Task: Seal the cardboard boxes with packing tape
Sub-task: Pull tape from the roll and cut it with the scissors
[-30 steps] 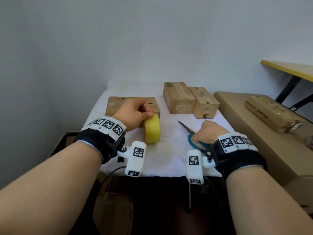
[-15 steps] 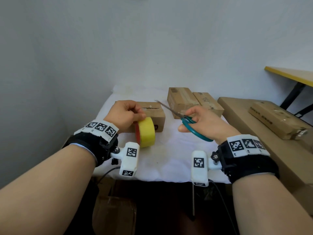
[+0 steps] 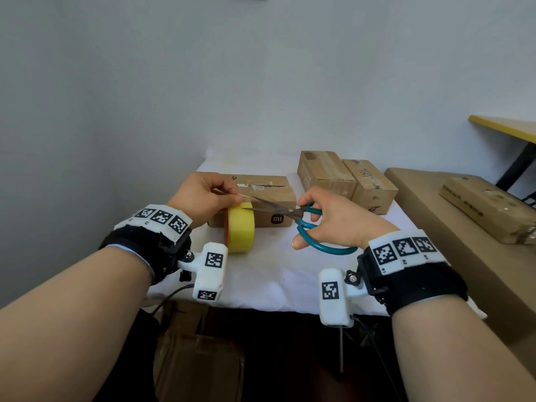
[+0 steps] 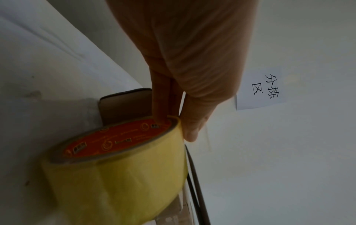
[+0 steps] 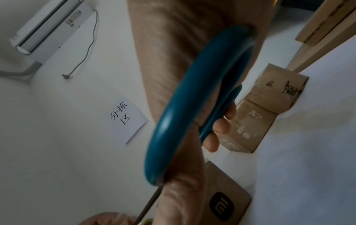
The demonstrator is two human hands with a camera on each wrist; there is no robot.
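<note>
White cloth covers the counter (image 3: pixel 278 274). At its ten o'clock, the left hand (image 3: pixel 203 198) grips the tape roll (image 3: pixel 240 232) before the cardboard box (image 3: pixel 261 195); the right hand (image 3: pixel 333 224) grasps spread scissors (image 3: pixel 290 214). Better keep the strip taut and snip squarely.

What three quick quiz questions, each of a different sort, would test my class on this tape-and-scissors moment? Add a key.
1. True or false: the scissors have their blades apart above the tape roll.
2. Multiple choice: the left hand a) lies flat on the white cloth, b) pinches a strip of tape pulled from the roll, c) lifts a box.
3. Fill in: the box with the logo stands ___ the tape roll, seen from the head view.

Key: 1 true. 2 b. 3 behind. The right hand has its grip on the scissors' blue-green handles.
</note>
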